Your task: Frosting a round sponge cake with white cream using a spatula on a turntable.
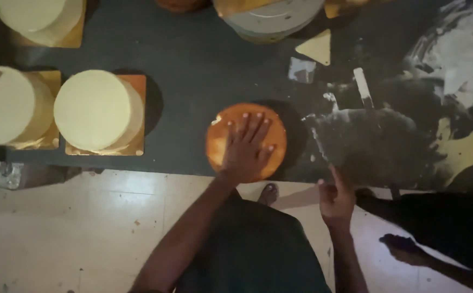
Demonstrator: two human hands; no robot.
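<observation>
Left hand (245, 145): lay flat, fingers spread, pressing the bare brown cake (245, 142), grasping nothing
Right hand (335, 199): loosely curled, empty, off to the cake's right
Done: iced cakes (98, 110) stood well left of the pressing hand
Left: brown cake appeared not yet iced

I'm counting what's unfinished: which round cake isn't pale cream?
The one under the left hand: the brown cake at the table's front edge. The frosted cakes to its left are cream, on gold boards.

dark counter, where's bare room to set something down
The widest bare patch of the dark counter runs between the frosted round cake on its gold board and the round orange board under the left hand. It is crowded along the left edge and messy with white smears at right.
</observation>
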